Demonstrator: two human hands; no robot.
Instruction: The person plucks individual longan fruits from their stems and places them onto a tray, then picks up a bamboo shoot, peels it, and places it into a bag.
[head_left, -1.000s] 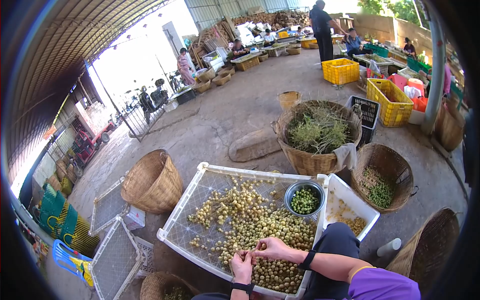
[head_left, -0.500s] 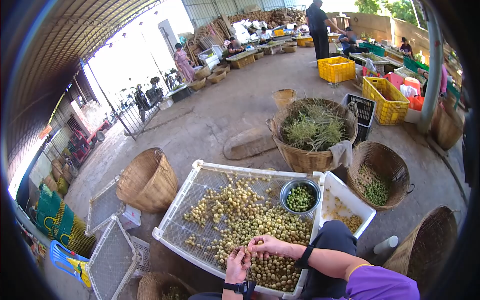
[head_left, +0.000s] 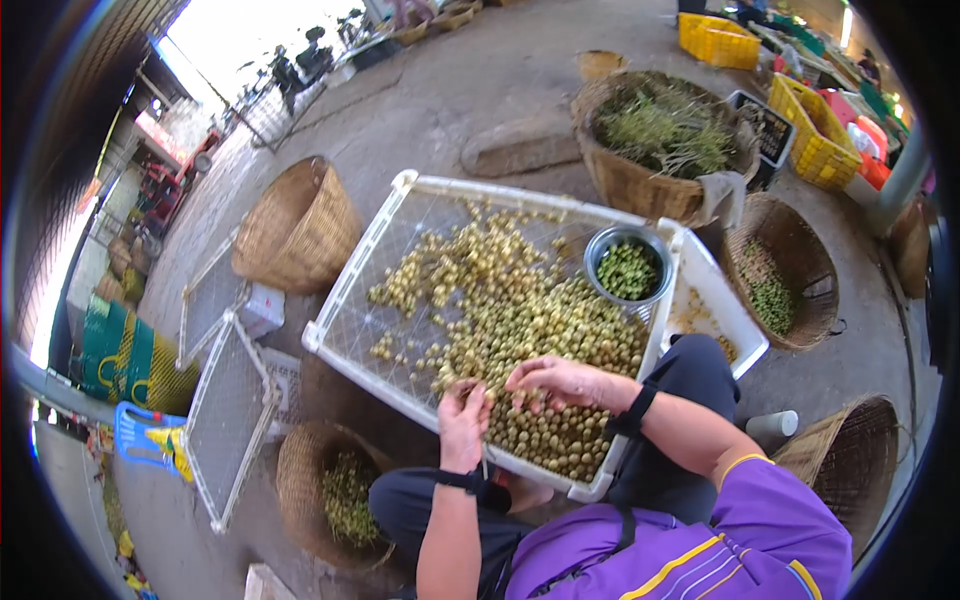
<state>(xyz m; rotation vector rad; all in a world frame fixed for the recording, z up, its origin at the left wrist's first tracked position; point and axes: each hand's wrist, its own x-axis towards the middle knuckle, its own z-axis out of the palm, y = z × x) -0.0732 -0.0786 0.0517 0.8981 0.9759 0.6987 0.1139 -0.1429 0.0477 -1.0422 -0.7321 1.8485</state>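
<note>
A white mesh tray [head_left: 372, 262] lies across my knees, heaped with small yellow-green round fruits [head_left: 520, 310]. My left hand [head_left: 464, 420] rests at the tray's near edge, fingers curled around one of the fruits. My right hand [head_left: 556, 382] hovers just to its right over the pile, fingers bent and pinching at a fruit. A steel bowl [head_left: 628, 266] of green pieces sits on the tray's far right corner.
A wicker basket [head_left: 322, 490] with green bits stands by my left knee, and an empty tipped basket [head_left: 296, 226] lies to the left. Baskets of stems [head_left: 660, 140] and green pieces [head_left: 782, 270] stand beyond the tray. A second white tray [head_left: 712, 310], spare mesh trays [head_left: 232, 420] and yellow crates [head_left: 822, 136] surround them.
My view has tilted down, bringing the tray, my lap and the basket by my knee into view. My hands have separated slightly, the right one now lifted over the pile.
</note>
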